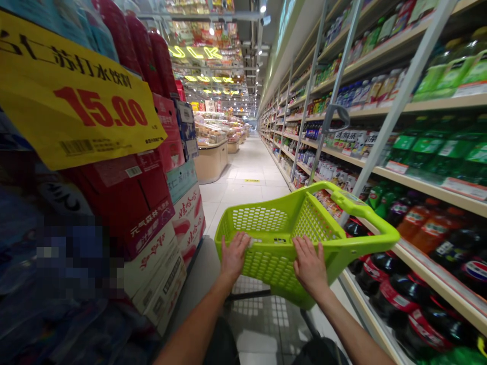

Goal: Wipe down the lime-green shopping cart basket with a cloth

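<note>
A lime-green plastic shopping cart [266, 263] stands side-on in front of me, its handle pointing right toward the shelves. The basket has honeycomb holes in its walls, and I see no goods inside; a small dark-and-white label shows on its floor. My left hand [234, 254] grips the near rim by the basket's left end, fingers over the edge. Further right along that rim, my right hand [310, 264] is hooked over it too, near the inner divider. Both thumbs are partly visible, and the palms are hidden against the outer wall.
Shelves of bottled drinks [429, 144] line the right side, close to the cart handle. Stacked drink cartons [152, 253] under a yellow price sign [110, 109] crowd the left. A tiled aisle [251, 157] runs ahead past wooden display bins [211, 161].
</note>
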Action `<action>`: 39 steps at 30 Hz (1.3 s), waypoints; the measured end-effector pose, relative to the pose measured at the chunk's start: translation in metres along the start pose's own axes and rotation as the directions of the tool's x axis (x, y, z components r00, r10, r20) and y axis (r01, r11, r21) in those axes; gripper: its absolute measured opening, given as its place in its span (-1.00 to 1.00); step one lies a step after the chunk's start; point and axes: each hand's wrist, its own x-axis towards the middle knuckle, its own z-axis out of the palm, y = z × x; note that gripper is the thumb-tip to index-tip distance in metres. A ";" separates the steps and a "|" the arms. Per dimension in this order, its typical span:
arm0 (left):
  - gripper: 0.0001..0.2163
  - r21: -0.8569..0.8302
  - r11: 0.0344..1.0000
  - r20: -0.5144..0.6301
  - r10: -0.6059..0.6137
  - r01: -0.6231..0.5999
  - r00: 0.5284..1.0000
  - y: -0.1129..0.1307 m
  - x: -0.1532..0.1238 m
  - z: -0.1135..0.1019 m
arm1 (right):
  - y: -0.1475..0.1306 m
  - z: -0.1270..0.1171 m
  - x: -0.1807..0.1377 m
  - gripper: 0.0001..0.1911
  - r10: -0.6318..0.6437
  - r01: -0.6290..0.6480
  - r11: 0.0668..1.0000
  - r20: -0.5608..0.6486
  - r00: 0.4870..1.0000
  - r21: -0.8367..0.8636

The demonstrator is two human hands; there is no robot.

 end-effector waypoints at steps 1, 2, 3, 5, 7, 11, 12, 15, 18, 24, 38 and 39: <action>-0.61 0.030 0.997 -0.017 -0.071 0.071 0.997 -0.014 -0.002 -0.004 | 0.000 0.001 0.000 -0.47 0.003 -0.003 1.000 -0.001 1.000 -0.006; -0.62 0.053 0.990 -0.032 -0.131 0.132 0.991 -0.025 -0.003 -0.007 | 0.000 0.001 0.000 -0.48 0.008 -0.008 1.000 -0.002 1.000 -0.010; -0.62 0.066 0.983 -0.039 -0.170 0.173 0.985 -0.029 -0.003 -0.008 | -0.001 0.002 0.000 -0.48 0.014 -0.014 1.000 -0.004 1.000 -0.013; -0.62 0.059 0.983 -0.020 -0.171 0.172 0.985 -0.021 -0.003 -0.007 | -0.002 0.004 0.001 -0.49 0.025 -0.026 1.000 -0.008 1.000 -0.015; -0.61 0.016 0.997 0.024 -0.076 0.075 0.997 0.004 0.001 -0.001 | -0.003 0.004 0.002 -0.49 0.024 -0.025 1.000 -0.007 1.000 -0.013; -0.58 -0.049 0.994 0.060 0.104 -0.101 0.993 0.034 0.006 0.007 | 0.002 0.003 0.002 -0.47 -0.013 0.013 1.000 0.001 1.000 -0.001; -0.58 -0.044 0.994 0.058 0.102 -0.100 0.993 0.029 0.005 0.006 | 0.004 0.002 0.002 -0.47 -0.018 0.018 1.000 0.001 1.000 0.004; -0.61 0.031 0.999 0.008 -0.045 0.045 0.999 -0.004 0.000 -0.002 | 0.005 0.002 0.003 -0.48 -0.003 0.003 1.000 0.009 1.000 0.013; -0.62 0.079 0.978 -0.055 -0.187 0.191 0.981 -0.023 -0.003 -0.005 | 0.001 0.004 0.003 -0.48 0.042 -0.042 0.999 0.020 0.999 0.017; -0.57 -0.022 0.996 0.076 0.083 -0.081 0.994 0.018 0.004 0.009 | 0.000 0.006 0.004 -0.46 0.044 -0.045 0.999 0.034 0.998 0.027; -0.66 0.015 0.987 0.184 -0.158 0.158 0.970 -0.023 0.015 -0.020 | 0.026 0.013 0.014 -0.37 -0.017 0.015 1.000 0.162 0.987 0.009; -0.67 0.011 0.987 0.164 -0.157 0.158 0.974 -0.018 0.013 -0.017 | 0.030 0.013 0.018 -0.37 -0.006 0.006 1.000 0.187 0.982 -0.002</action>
